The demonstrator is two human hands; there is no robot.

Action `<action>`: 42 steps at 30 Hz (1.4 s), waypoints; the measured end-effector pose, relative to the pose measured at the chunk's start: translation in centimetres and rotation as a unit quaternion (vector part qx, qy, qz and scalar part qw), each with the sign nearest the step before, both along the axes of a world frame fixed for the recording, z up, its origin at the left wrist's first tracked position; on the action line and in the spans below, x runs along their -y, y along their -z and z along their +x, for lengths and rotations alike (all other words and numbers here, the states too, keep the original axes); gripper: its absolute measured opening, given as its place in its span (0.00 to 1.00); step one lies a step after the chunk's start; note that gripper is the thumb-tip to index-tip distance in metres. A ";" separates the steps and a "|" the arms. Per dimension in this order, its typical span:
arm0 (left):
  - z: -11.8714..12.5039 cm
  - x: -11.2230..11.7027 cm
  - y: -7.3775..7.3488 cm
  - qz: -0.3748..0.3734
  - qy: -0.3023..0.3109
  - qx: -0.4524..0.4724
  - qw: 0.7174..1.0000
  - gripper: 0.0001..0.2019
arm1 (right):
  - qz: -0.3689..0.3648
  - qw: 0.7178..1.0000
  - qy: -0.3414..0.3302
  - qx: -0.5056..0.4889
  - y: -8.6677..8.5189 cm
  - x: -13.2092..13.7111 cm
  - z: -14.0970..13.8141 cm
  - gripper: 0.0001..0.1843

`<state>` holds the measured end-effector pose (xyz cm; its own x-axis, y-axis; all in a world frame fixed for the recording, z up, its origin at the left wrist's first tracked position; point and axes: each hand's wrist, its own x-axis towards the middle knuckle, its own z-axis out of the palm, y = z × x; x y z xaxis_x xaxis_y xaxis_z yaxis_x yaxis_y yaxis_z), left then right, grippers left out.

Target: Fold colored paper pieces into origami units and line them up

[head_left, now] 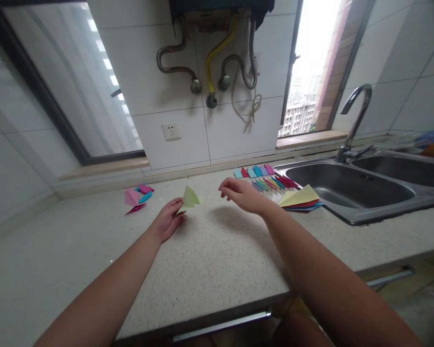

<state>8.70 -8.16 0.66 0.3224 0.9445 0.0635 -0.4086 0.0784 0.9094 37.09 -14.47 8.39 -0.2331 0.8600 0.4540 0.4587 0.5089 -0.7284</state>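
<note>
My left hand (168, 220) pinches a folded light-green paper piece (190, 198) just above the speckled counter (210, 250). My right hand (240, 193) hovers a little to the right of that paper, fingers loosely curled, holding nothing that I can see. Further right lies a stack of coloured paper sheets (301, 197) with a yellow sheet on top. Behind it, rows of small folded coloured pieces (265, 177) are lined up. A small pile of pink, blue and magenta folded pieces (137, 197) lies to the left of my left hand.
A steel double sink (350, 190) with a curved tap (354, 120) takes up the right side. Behind the counter, the tiled wall carries a socket (171, 131) and hoses from a water heater (217, 62). Windows stand left and right.
</note>
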 end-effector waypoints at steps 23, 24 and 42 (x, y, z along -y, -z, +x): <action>11.6 0.7 -2.6 -0.157 0.014 -0.126 0.979 0.10 | -0.021 0.941 0.274 0.199 7.5 14.2 16.2 0.12; 12.6 0.6 -2.5 -0.169 0.009 -0.130 0.977 0.08 | -0.020 0.939 0.277 0.201 7.5 14.2 16.1 0.12; 25.5 0.6 -1.4 -0.238 -0.004 -0.157 0.958 0.09 | -0.019 0.945 0.291 0.151 8.0 14.1 16.5 0.12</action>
<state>34.23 -8.72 2.05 0.2472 0.8446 -0.4750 -0.1233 0.5136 0.8491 53.57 -28.62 0.41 0.1703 0.8970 0.4080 0.8422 0.0824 -0.5328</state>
